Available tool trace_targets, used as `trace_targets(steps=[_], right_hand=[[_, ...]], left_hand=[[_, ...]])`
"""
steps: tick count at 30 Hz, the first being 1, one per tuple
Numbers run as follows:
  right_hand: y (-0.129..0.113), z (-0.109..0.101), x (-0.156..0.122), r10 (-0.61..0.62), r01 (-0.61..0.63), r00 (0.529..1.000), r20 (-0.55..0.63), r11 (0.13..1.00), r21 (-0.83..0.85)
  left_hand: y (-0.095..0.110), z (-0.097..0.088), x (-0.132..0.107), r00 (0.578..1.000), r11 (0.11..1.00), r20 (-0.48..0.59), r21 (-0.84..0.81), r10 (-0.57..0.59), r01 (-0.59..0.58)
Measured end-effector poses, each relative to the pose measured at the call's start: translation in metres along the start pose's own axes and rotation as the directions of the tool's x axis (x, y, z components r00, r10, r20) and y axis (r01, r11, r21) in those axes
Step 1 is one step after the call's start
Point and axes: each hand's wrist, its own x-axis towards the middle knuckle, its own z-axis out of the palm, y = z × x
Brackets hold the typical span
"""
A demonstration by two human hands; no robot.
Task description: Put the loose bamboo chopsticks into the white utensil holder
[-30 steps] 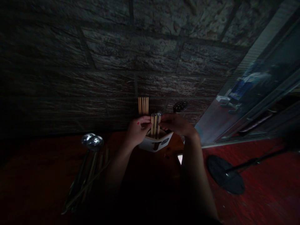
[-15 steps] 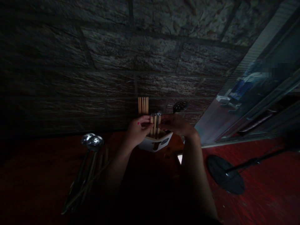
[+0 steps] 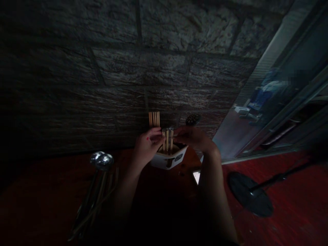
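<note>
Between my two hands stands a bundle of chopsticks (image 3: 167, 140), upright, its lower ends inside a white holder (image 3: 164, 163). My left hand (image 3: 147, 145) pinches the bundle from the left with thumb and fingers. From the other side, my right hand (image 3: 192, 136) grips it, its fingertips near the top ends. Some tips in the bundle look dark or shiny. Behind my left hand, more chopsticks (image 3: 154, 119) stand upright against the wall. A dark slotted ladle (image 3: 192, 119) rises behind my right hand, its handle hidden.
Left of my left arm, two shiny metal ladles (image 3: 104, 161) and several loose chopsticks (image 3: 101, 198) lie on the reddish table (image 3: 38, 191). A lit phone (image 3: 196, 176) lies by my right forearm. A stone wall (image 3: 164, 68) stands behind; a round black stand base (image 3: 249, 194) is at right.
The view has shifted slightly, so the table things sit a little lower. Both hands still hold the chopsticks at the holder, which shows a bit more of its inside.
</note>
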Motion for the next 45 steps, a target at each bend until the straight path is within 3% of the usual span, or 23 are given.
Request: trace_targets(steps=[8, 13, 16, 20, 23, 26, 28, 31, 35, 38, 45], right_hand=[[-0.008, -0.008, -0.01, 0.017, -0.052, 0.981, -0.192, 0.982, -0.182], [-0.025, -0.007, -0.02, -0.04, -0.007, 0.978, -0.204, 0.974, -0.225], [-0.042, 0.0, -0.028, -0.118, 0.07, 0.979, -0.167, 0.961, -0.268], [-0.066, 0.025, -0.035, -0.227, 0.203, 0.973, -0.043, 0.931, -0.303], [-0.077, 0.059, -0.03, -0.271, 0.282, 0.959, 0.079, 0.922, -0.267], [-0.079, 0.103, -0.023, -0.234, 0.279, 0.952, 0.196, 0.928, -0.248], [-0.073, 0.135, -0.022, -0.194, 0.267, 0.934, 0.301, 0.937, -0.225], [-0.053, 0.177, -0.033, -0.187, 0.286, 0.912, 0.365, 0.928, -0.238], [-0.019, 0.214, -0.055, -0.218, 0.283, 0.94, 0.262, 0.928, -0.242], [-0.002, 0.224, -0.063, -0.236, 0.267, 0.959, 0.157, 0.939, -0.215], [0.009, 0.218, -0.059, -0.22, 0.227, 0.974, 0.059, 0.958, -0.172]], left_hand=[[0.049, -0.017, -0.009, 0.992, 0.986, -0.06, 0.129, 0.113, -0.105], [0.067, -0.049, -0.019, 0.966, 0.958, -0.151, 0.233, 0.208, -0.17], [0.051, -0.084, -0.039, 0.968, 0.906, -0.138, 0.399, 0.211, -0.141], [0.002, -0.141, -0.081, 0.961, 0.794, -0.16, 0.602, 0.224, -0.084], [-0.038, -0.177, -0.111, 0.959, 0.789, -0.232, 0.614, 0.164, 0.014], [-0.066, -0.198, -0.13, 0.94, 0.805, -0.328, 0.58, 0.092, 0.124], [-0.078, -0.203, -0.135, 0.925, 0.821, -0.371, 0.552, 0.084, 0.147], [-0.087, -0.203, -0.137, 0.909, 0.841, -0.4, 0.526, 0.116, 0.124], [-0.086, -0.195, -0.14, 0.901, 0.85, -0.401, 0.521, 0.163, 0.078], [-0.082, -0.189, -0.142, 0.909, 0.836, -0.375, 0.545, 0.18, 0.06], [-0.089, -0.188, -0.143, 0.917, 0.81, -0.35, 0.584, 0.194, 0.051]])
